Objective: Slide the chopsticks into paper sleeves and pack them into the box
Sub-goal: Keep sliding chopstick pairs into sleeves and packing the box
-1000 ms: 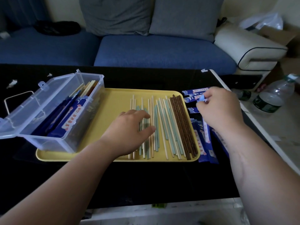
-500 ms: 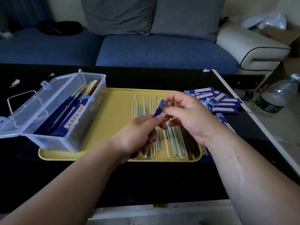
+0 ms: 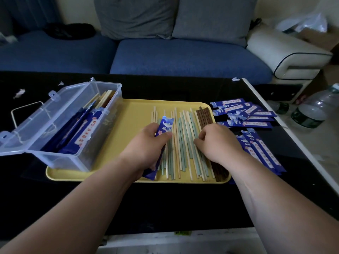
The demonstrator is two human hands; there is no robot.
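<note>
Now: left hand [image 3: 146,143] clenched round blue printed paper sleeve [image 3: 164,128], held mid-length, long axis running near-to-far. Right hand [image 3: 217,143] curled onto pale wooden and mint-green chopsticks [image 3: 183,149] on yellow plastic tray [image 3: 128,180] (grip not confirmed). Chopsticks judged light, stiff, smooth; best pinched near end. Sleeve flimsy, easily creased. Chopsticks laid parallel to sleeve.

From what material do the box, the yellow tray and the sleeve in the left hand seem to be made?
Box: clear, glossy hard plastic; the packed sleeves show through its wall.
Yellow tray: probably plastic or melamine, smooth and rather matt; even colour, rounded rim.
Sleeve: likely thin printed paper, perhaps coated; it has a slight sheen where the left hand grips it.
</note>
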